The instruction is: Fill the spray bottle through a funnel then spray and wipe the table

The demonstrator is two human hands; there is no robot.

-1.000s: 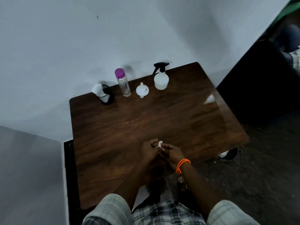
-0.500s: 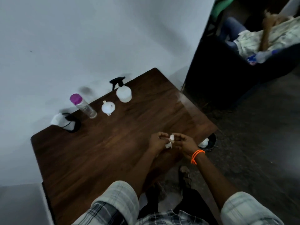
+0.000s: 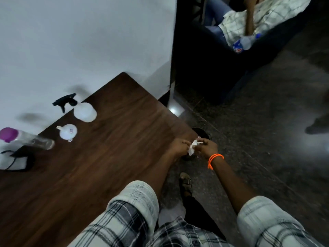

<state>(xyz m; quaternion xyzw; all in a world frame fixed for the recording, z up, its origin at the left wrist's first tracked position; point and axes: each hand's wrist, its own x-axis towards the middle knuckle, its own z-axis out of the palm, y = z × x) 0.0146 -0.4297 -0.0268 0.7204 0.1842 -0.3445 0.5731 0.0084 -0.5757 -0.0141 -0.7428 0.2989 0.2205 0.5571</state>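
My left hand [image 3: 179,146] and my right hand [image 3: 207,147] pinch a small crumpled white tissue [image 3: 193,148] between them, just past the near right corner of the dark wooden table [image 3: 99,157]. At the far side of the table stand a white spray bottle [image 3: 83,111] with a black trigger head, a small white funnel [image 3: 67,131] and a clear water bottle [image 3: 26,139] with a purple cap. All three are well away from my hands.
A black holder with white tissue [image 3: 16,160] sits at the table's left end by the white wall. A dark round bin [image 3: 200,133] stands on the floor below my hands. A seated person [image 3: 252,20] is at the far right, across the dark floor.
The view has swung right, so the table shifted left in frame. My hands stayed together on the tissue and now hang over the table's right corner rather than its front edge.
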